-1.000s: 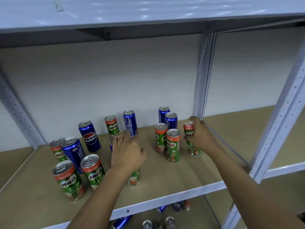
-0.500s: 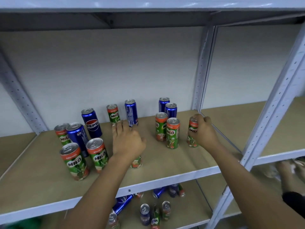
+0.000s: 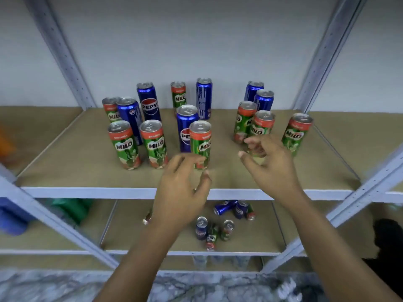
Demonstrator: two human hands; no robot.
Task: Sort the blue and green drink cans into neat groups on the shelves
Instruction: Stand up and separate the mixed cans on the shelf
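Blue Pepsi cans and green Milo cans stand mixed on the brown shelf (image 3: pixel 65 171). My left hand (image 3: pixel 183 192) hovers at the shelf's front edge, fingers loosely curled and holding nothing, just in front of a green Milo can (image 3: pixel 200 144) with a blue Pepsi can (image 3: pixel 185 125) behind it. My right hand (image 3: pixel 268 164) is also empty, fingers relaxed, in front of a pair of Milo cans (image 3: pixel 260 129). A lone Milo can (image 3: pixel 296 134) stands to the right of that hand. Two Milo cans (image 3: pixel 139 144) stand at the front left.
Several more cans (image 3: pixel 218 227), some lying down, sit on the lower shelf. Grey metal uprights (image 3: pixel 322 53) frame the bay on both sides, with a white front rail (image 3: pixel 87 192). Blurred blue and green things (image 3: pixel 69 210) lie at lower left. A marbled floor shows below.
Both hands have let go of their Milo cans and drawn back toward the shelf's front edge. The camera has tilted down, showing the lower shelf.
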